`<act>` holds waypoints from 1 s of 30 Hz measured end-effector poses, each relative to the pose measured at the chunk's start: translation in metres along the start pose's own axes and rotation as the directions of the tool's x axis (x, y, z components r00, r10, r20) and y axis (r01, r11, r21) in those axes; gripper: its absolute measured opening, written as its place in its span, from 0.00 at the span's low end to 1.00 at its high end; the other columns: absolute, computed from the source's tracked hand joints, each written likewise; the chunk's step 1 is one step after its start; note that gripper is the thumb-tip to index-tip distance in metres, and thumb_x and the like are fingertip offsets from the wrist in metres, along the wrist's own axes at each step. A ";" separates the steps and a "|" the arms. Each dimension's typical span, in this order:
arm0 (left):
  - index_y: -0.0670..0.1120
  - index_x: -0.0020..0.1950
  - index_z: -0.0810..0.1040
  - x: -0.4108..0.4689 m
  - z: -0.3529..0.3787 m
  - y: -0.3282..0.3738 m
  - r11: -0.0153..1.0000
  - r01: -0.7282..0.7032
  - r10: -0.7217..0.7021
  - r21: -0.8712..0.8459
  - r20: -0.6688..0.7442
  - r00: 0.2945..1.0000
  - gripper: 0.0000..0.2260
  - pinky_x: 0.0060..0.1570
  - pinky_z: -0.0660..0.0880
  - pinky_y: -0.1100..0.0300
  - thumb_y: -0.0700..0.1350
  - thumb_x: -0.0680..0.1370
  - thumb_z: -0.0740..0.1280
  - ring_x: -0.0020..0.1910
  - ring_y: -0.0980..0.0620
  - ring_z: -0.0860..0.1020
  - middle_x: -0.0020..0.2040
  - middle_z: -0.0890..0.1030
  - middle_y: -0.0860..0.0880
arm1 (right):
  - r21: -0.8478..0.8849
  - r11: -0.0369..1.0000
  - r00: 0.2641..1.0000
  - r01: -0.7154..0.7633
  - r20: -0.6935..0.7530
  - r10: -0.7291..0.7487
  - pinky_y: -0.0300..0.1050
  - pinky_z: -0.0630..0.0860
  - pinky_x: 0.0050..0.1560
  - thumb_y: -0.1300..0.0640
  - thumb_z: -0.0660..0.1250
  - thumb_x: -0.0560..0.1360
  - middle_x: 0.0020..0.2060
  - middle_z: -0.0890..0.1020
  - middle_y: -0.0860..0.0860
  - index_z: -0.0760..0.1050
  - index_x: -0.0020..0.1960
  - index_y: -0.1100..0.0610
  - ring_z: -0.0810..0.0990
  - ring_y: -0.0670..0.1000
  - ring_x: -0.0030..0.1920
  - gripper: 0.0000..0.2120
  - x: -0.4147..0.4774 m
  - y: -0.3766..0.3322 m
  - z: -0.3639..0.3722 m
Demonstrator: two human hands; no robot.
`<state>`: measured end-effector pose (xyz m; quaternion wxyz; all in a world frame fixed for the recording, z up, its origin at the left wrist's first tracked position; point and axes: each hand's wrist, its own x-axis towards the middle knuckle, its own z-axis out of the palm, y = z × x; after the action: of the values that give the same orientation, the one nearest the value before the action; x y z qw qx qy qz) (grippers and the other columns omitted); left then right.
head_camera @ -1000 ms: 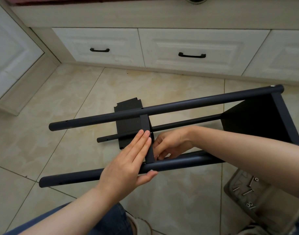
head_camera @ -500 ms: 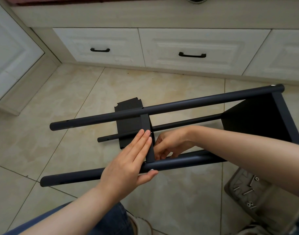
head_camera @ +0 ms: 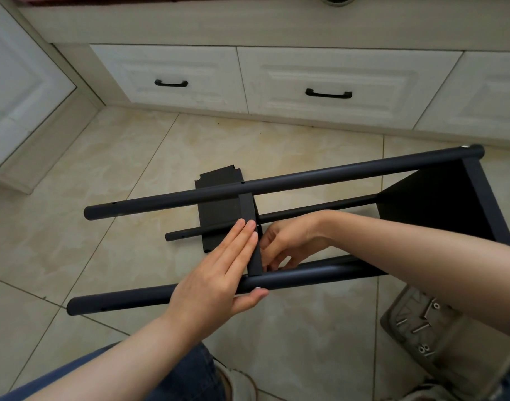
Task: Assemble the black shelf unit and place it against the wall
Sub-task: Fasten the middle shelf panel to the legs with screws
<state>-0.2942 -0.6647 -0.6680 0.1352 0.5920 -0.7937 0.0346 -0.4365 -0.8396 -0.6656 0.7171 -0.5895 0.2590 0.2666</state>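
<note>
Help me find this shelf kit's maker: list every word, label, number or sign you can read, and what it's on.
None readable: the black tubes, loose black panel, white drawers and tray of screws show no print, label or number.

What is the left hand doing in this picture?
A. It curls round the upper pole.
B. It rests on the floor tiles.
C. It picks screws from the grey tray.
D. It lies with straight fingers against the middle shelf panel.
D: the left hand lies with straight fingers along the middle shelf panel, its thumb under the lower pole.
</note>
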 end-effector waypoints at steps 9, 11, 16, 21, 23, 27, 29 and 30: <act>0.35 0.76 0.65 0.004 0.002 -0.004 0.999 -0.018 0.017 -0.034 -0.036 0.999 0.34 0.73 0.68 0.51 0.59 0.80 0.64 0.80 0.46 0.60 0.79 0.64 0.41 | -0.061 0.998 0.998 -0.034 -0.056 0.030 0.50 0.77 0.58 0.59 0.65 0.80 0.47 0.83 0.55 0.80 0.56 0.63 0.81 0.50 0.47 0.10 -0.004 -0.005 0.005; 0.35 0.77 0.65 0.005 0.003 -0.006 0.999 -0.015 0.012 -0.052 -0.045 0.999 0.34 0.73 0.68 0.50 0.59 0.80 0.64 0.79 0.46 0.61 0.79 0.64 0.41 | -0.071 0.997 0.994 -0.024 -0.109 0.016 0.49 0.77 0.57 0.58 0.64 0.81 0.51 0.82 0.56 0.78 0.61 0.64 0.81 0.51 0.50 0.13 -0.009 -0.005 0.009; 0.39 0.77 0.65 0.006 -0.002 0.000 0.999 0.055 -0.055 -0.002 -0.021 0.998 0.34 0.74 0.66 0.48 0.60 0.79 0.61 0.79 0.47 0.62 0.79 0.64 0.44 | -0.118 0.993 0.986 -0.010 -0.169 -0.010 0.44 0.73 0.48 0.55 0.64 0.81 0.47 0.78 0.52 0.78 0.59 0.61 0.75 0.51 0.47 0.12 -0.036 -0.009 0.016; 0.42 0.60 0.83 -0.003 -0.013 0.034 0.943 0.257 -0.286 -0.213 -0.123 0.950 0.16 0.59 0.80 0.54 0.45 0.74 0.76 0.60 0.52 0.81 0.64 0.82 0.48 | -0.379 0.922 0.957 -0.076 -0.288 -0.039 0.42 0.75 0.57 0.52 0.66 0.80 0.55 0.81 0.45 0.77 0.66 0.51 0.78 0.47 0.55 0.16 -0.058 -0.018 0.032; 0.44 0.51 0.85 -0.009 -0.017 0.048 0.889 0.326 -0.403 -0.321 -0.210 0.891 0.08 0.54 0.79 0.62 0.37 0.73 0.77 0.52 0.58 0.81 0.53 0.85 0.51 | -0.539 0.835 0.940 -0.109 -0.330 -0.090 0.46 0.74 0.64 0.52 0.67 0.79 0.60 0.81 0.47 0.77 0.67 0.52 0.78 0.49 0.59 0.17 -0.063 -0.020 0.039; 0.49 0.44 0.84 -0.017 -0.027 0.076 0.461 0.553 -0.833 -0.694 -0.124 0.539 0.07 0.48 0.77 0.67 0.37 0.76 0.73 0.44 0.60 0.82 0.39 0.84 0.56 | -0.692 0.703 0.930 -0.162 -0.345 -0.125 0.47 0.74 0.64 0.54 0.67 0.79 0.61 0.81 0.49 0.74 0.70 0.54 0.79 0.51 0.58 0.19 -0.076 -0.023 0.051; 0.46 0.44 0.84 -0.019 -0.025 0.081 0.120 0.590 -0.919 -0.798 0.135 0.370 0.04 0.48 0.79 0.60 0.39 0.77 0.72 0.42 0.56 0.84 0.38 0.85 0.52 | -0.732 0.652 0.922 -0.198 -0.365 -0.130 0.48 0.76 0.62 0.55 0.67 0.79 0.60 0.81 0.51 0.75 0.69 0.55 0.79 0.52 0.57 0.19 -0.080 -0.022 0.054; 0.43 0.45 0.84 -0.019 -0.024 0.081 -0.057 0.560 -0.916 -0.826 0.267 0.301 0.03 0.49 0.81 0.59 0.40 0.78 0.72 0.44 0.53 0.85 0.38 0.86 0.49 | -0.744 0.633 0.919 -0.214 -0.374 -0.128 0.49 0.76 0.62 0.56 0.67 0.79 0.60 0.81 0.52 0.75 0.69 0.55 0.79 0.52 0.56 0.19 -0.081 -0.022 0.056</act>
<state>-0.3618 -0.6181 -0.6411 0.5353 0.7651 -0.1823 -0.3081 -0.4772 -0.7945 -0.5851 0.3213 -0.8732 0.2721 0.2453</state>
